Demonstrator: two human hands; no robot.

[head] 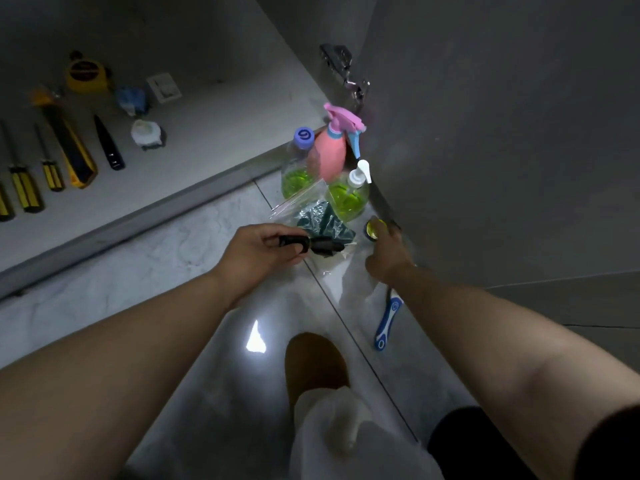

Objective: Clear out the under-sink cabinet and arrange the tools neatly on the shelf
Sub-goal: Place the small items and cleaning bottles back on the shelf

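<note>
My left hand (261,252) is shut on a small black tool (311,244), held level above the tiled floor. My right hand (386,252) reaches to a round yellow tape roll (375,228) on the floor beside the open cabinet door (502,150); its fingers touch the roll. On the low shelf (214,140) at left lie yellow-and-black screwdrivers (24,188), a yellow-black sheath (71,150), a black blade-shaped tool (109,143), a yellow tape measure (85,76), a blue cloth bundle (131,98), a white roll (147,133) and a white switch plate (163,87).
On the floor by the door stand a pink spray bottle (330,150), a clear bottle with a purple cap (296,168) and a pump bottle of green liquid (348,197). A plastic bag with something dark green (320,220) lies by them. A blue-and-white brush handle (388,320) lies under my right forearm.
</note>
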